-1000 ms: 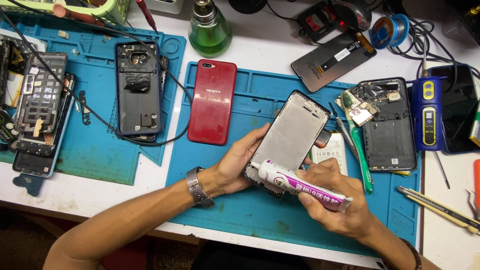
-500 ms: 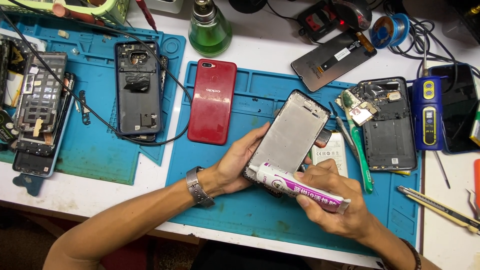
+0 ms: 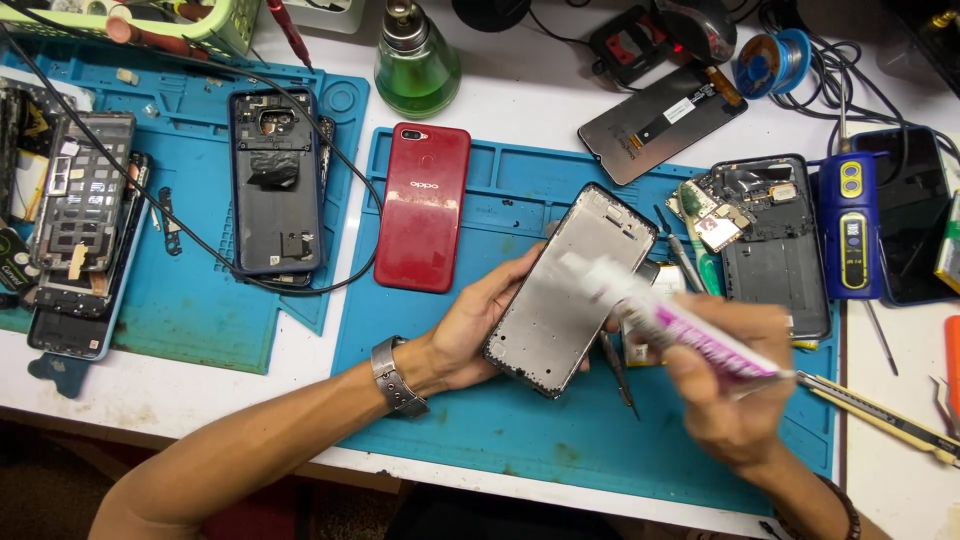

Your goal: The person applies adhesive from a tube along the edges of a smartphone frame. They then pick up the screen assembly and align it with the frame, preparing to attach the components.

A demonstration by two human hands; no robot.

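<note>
- Two hands work over our blue mat point(image 3: 520, 440).
- Our left hand point(image 3: 478, 335) clamps the phone frame point(image 3: 572, 288), fingers curled under its lower edge.
- Our right hand point(image 3: 735, 385) grips the glue tube point(image 3: 672, 325), blurred, nozzle over the frame beyond our fingertips.

Phone frame point(image 3: 565, 290): matt grey metal, dark plastic rim. Glue tube point(image 3: 680, 325): glossy white-pink plastic. Red back cover point(image 3: 423, 208): glossy, scuffed. Work mat point(image 3: 480, 430): matt blue rubber. Watch band point(image 3: 396, 377): brushed metal.
</note>
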